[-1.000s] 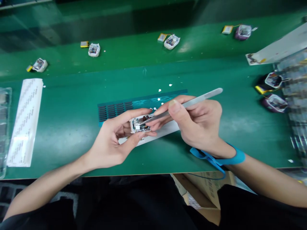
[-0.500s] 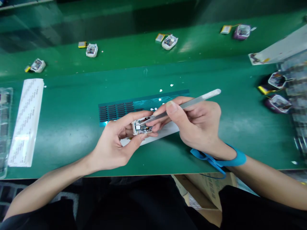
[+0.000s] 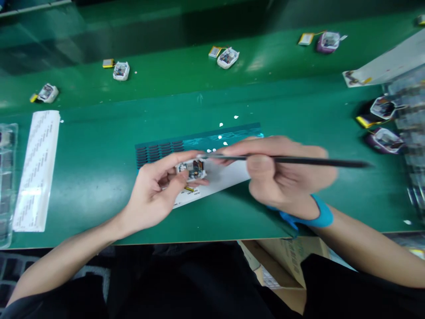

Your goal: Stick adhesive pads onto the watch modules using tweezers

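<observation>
My left hand (image 3: 154, 190) holds a small white device housing (image 3: 195, 169) with its circuit board facing up. Long metal tweezers (image 3: 308, 162) are pinched in my right hand (image 3: 282, 170), blurred by motion. The tweezers' tip lies at the upper edge of the housing, by my left fingertips; whether it touches is unclear. Beneath the hands lie a white printed sheet (image 3: 229, 179) and a teal strip (image 3: 159, 150) with rows of dark pieces. A blue band (image 3: 323, 212) circles my right wrist.
White dots (image 3: 221, 124) are scattered beyond the hands. Several open housings with yellow-edged batteries line the back, one white (image 3: 228, 58), one purple (image 3: 328, 42). A white strip stack (image 3: 36, 173) lies left; more housings (image 3: 385, 140) and clear trays (image 3: 411, 115) stand right.
My right hand has moved right and turned, swinging the tweezers from slanted to nearly level, their tip now at the housing's upper edge. My left hand and the housing have shifted slightly left.
</observation>
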`<action>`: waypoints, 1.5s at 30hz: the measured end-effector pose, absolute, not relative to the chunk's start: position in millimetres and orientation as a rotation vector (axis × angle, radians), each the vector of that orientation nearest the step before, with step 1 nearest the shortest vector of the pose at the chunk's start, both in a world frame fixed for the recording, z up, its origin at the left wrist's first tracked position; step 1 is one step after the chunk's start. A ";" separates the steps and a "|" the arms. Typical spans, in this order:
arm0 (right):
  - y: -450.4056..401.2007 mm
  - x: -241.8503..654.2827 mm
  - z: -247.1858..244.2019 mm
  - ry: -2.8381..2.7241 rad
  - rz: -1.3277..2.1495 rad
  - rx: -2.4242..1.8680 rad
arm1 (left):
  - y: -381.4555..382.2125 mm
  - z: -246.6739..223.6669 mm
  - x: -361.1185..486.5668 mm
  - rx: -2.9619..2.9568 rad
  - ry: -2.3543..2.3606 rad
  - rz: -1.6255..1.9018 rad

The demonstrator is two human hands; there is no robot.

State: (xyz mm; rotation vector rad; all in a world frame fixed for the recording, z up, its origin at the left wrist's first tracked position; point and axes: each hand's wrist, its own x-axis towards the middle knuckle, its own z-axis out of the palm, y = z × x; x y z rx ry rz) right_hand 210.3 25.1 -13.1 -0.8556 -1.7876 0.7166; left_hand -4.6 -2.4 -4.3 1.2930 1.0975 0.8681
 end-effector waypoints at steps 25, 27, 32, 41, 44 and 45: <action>55.8 219.6 -40.4 -2.071 0.819 -0.900 | 20.1 -34.7 -19.8 2.464 1.218 0.646; 54.6 220.1 -42.8 -2.077 0.733 -0.847 | 21.0 -36.3 -20.0 2.515 1.209 0.636; 51.4 221.5 -35.8 -1.940 0.572 -0.947 | 16.1 -26.5 -18.7 2.611 1.115 0.680; 42.3 219.3 -17.2 -1.968 0.341 -0.848 | 34.1 3.8 -25.5 0.838 1.211 1.037; 42.1 217.6 -18.5 -2.018 0.127 -0.704 | 33.6 4.8 -22.5 0.637 1.087 0.929; 42.0 216.9 -18.5 -2.023 0.070 -0.656 | 31.2 5.5 -20.5 0.613 1.048 0.915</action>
